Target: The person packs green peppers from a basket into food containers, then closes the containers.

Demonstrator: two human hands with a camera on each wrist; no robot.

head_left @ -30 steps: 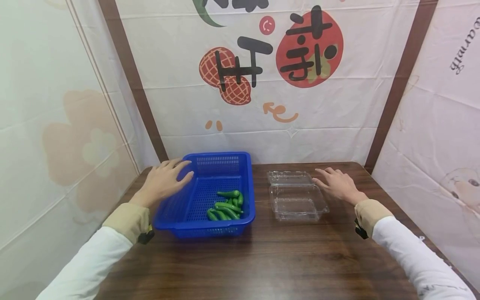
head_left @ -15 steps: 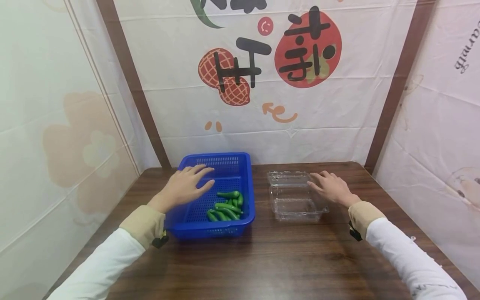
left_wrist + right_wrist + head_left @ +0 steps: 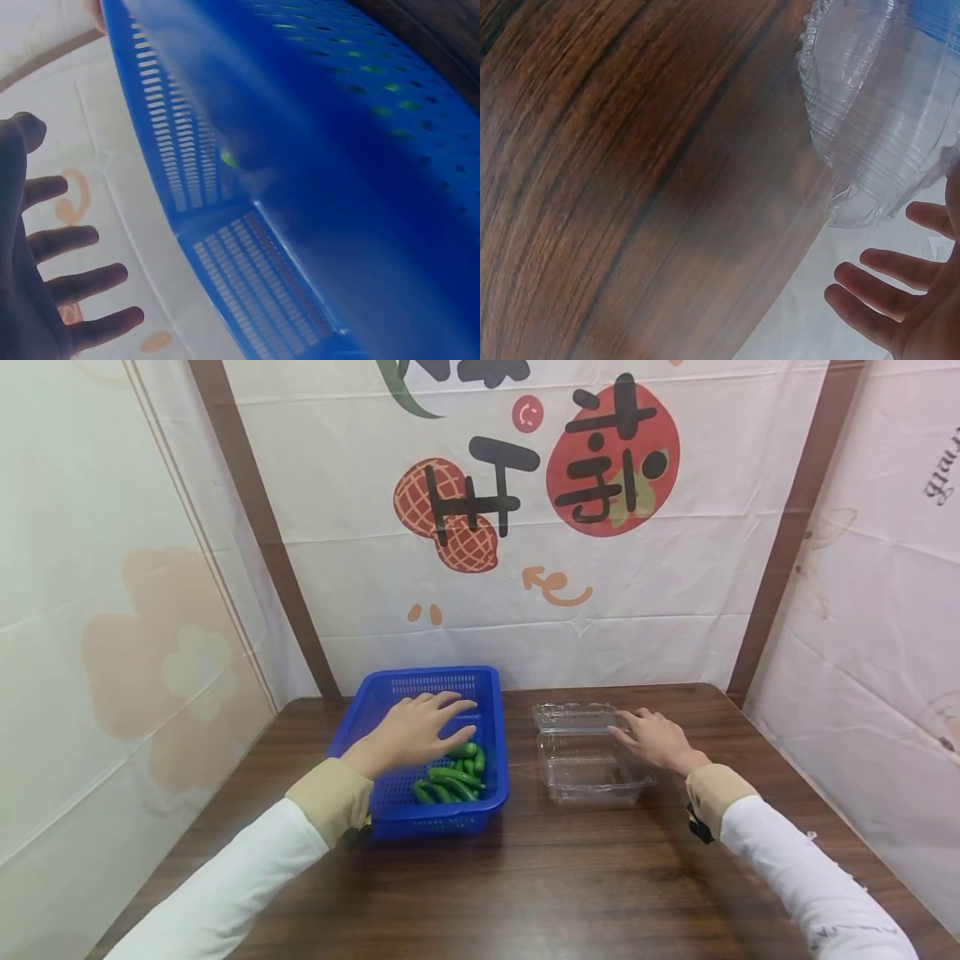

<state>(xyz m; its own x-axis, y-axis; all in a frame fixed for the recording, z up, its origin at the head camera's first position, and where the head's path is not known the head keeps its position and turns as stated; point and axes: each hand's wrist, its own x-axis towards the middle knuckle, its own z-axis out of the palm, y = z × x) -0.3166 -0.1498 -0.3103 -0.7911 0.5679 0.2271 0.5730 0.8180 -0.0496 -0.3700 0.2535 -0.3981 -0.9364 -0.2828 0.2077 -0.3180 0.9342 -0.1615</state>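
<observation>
While holding left hand (image 3: pixel 414 732), with fingers spread and empty, over blue basket (image 3: pixel 442 812), has green peppers (image 3: pixel 453 775) inside at six o'clock, apparently lying ten-to-four; poises right hand (image 3: pixel 657 742), likewise unclenched, farther off, clear container (image 3: pixel 588 789) at nine o'clock.

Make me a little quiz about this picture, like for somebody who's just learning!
1. Fill in the gap: the clear box is nearest to the ____ hand.
2. What colour is the basket? A) red B) blue C) yellow
3. True or false: the peppers lie in the clear box.

Key: 1. right hand; 2. B; 3. false, the peppers lie in the basket.
</observation>
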